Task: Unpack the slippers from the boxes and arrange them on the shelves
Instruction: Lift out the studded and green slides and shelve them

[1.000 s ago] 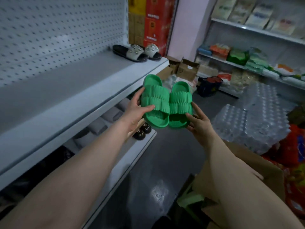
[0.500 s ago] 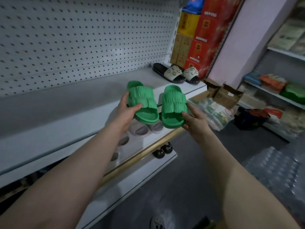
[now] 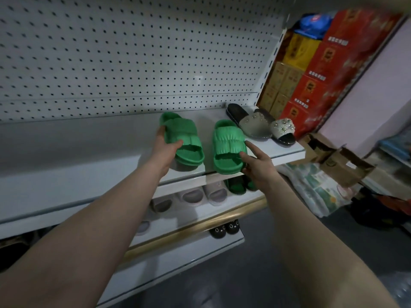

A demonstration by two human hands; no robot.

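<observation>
Left hand (image 3: pixel 165 150) grips the left slipper (image 3: pixel 185 138), right hand (image 3: pixel 258 164) pinches the toe of the right slipper (image 3: pixel 228 145). Both sit at the shelf (image 3: pixel 287 154) front, running from each hand toward twelve, toes at six. Jewelled pair (image 3: pixel 258 126) sits at two.

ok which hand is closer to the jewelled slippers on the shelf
Right. The right hand holds the right green slipper, next to the jewelled slippers; the left hand grips the left green slipper, farther left.
</observation>
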